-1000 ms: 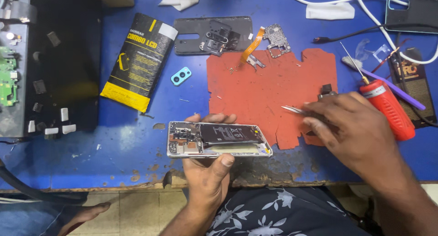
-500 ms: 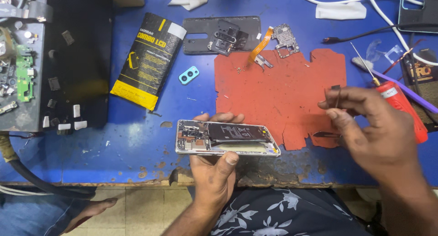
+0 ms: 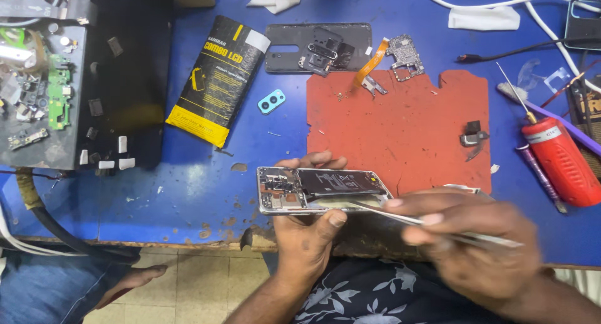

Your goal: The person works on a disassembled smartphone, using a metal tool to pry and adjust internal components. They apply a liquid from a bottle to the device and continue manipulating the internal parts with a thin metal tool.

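My left hand (image 3: 307, 236) grips an opened phone frame (image 3: 278, 191) from below, thumb on its near edge and fingertips behind it, held just over the blue table's front edge. A black battery (image 3: 344, 181) lies inside the frame. My right hand (image 3: 476, 246), blurred, holds metal tweezers (image 3: 388, 212) whose tip reaches under the battery's near edge. The right hand is at the lower right, partly over the red mat (image 3: 407, 133).
On the red mat lies a small black part (image 3: 472, 135). Behind it are a black back cover (image 3: 316, 48), a circuit board (image 3: 405, 56) with an orange flex strip, a blue camera ring (image 3: 272, 102) and a black-yellow packet (image 3: 219, 80). A red screwdriver (image 3: 557, 158) lies right; a black parts box (image 3: 62, 80) stands left.
My right hand has come down from over the red mat to the phone and now has the tweezers at the battery. The left hand keeps holding the frame.
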Motion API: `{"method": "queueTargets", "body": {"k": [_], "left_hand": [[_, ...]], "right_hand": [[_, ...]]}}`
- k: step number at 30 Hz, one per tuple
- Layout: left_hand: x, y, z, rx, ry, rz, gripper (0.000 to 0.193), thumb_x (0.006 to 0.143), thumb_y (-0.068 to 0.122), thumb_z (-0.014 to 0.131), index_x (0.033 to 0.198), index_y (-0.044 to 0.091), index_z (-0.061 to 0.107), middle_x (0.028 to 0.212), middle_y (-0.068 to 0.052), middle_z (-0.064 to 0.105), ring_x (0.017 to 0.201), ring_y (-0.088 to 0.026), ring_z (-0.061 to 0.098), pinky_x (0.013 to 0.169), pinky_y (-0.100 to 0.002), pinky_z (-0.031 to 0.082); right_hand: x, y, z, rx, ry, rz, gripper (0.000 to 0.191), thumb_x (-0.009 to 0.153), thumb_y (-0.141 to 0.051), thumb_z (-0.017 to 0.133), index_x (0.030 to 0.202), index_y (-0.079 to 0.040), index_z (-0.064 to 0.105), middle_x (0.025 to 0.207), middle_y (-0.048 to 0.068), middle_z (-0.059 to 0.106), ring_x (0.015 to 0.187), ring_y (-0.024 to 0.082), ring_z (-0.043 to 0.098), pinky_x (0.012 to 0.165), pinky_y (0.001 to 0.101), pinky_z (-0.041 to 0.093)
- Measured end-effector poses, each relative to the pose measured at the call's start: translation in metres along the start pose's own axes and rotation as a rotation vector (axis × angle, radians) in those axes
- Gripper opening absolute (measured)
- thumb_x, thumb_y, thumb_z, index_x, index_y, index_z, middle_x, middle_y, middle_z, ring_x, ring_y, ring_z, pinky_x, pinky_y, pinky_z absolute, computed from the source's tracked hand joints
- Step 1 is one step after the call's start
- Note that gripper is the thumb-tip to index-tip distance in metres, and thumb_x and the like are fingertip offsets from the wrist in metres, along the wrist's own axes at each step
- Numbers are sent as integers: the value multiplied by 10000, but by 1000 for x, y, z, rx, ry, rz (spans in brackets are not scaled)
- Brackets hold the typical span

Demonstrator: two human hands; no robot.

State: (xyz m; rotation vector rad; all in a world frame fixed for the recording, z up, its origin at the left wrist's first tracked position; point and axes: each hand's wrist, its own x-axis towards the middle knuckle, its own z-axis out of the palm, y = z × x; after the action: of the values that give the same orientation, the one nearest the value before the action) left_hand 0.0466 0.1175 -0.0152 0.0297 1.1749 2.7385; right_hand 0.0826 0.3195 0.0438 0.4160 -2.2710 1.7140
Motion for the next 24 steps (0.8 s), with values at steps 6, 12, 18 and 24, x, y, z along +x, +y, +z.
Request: {"method": "queueTargets", "body": {"k": [6, 12, 18, 24], "left_hand": [[-1, 1, -4, 50, -3, -15, 837, 889, 109, 859, 1505, 98, 292, 1438, -165, 519, 1405, -345, 534, 1213, -514, 468], [1, 1, -5, -11, 20, -42, 863, 857, 74, 870, 1492, 98, 286, 1406, -164, 533, 1391, -335, 542, 1194, -510, 481], [2, 2, -4, -27, 34, -47, 859, 853, 96, 877, 1477, 92, 287, 1388, -161, 536, 1383, -329, 543, 1181, -508, 490], [2, 4, -3, 11, 39, -50, 859, 859, 129, 878, 1475, 94, 281, 1381, -157, 533, 1382, -318, 543, 1182, -498, 493]], "right_hand": [[27, 4, 21, -366, -256, -444, 389, 906, -50, 781, 1203, 17, 539, 1104, 231, 721, 1006, 361, 756, 795, 444, 654], [42, 2, 25, -423, -269, -619, 348, 861, -62, 755, 1113, 66, 552, 1065, 282, 688, 988, 383, 734, 799, 492, 645], [45, 3, 26, -467, -284, -669, 306, 921, -42, 775, 1102, 79, 559, 1063, 300, 696, 997, 394, 745, 827, 497, 653], [43, 5, 27, -460, -290, -696, 295, 915, -10, 793, 1070, 98, 568, 1072, 329, 685, 1004, 405, 745, 809, 490, 666]]}}
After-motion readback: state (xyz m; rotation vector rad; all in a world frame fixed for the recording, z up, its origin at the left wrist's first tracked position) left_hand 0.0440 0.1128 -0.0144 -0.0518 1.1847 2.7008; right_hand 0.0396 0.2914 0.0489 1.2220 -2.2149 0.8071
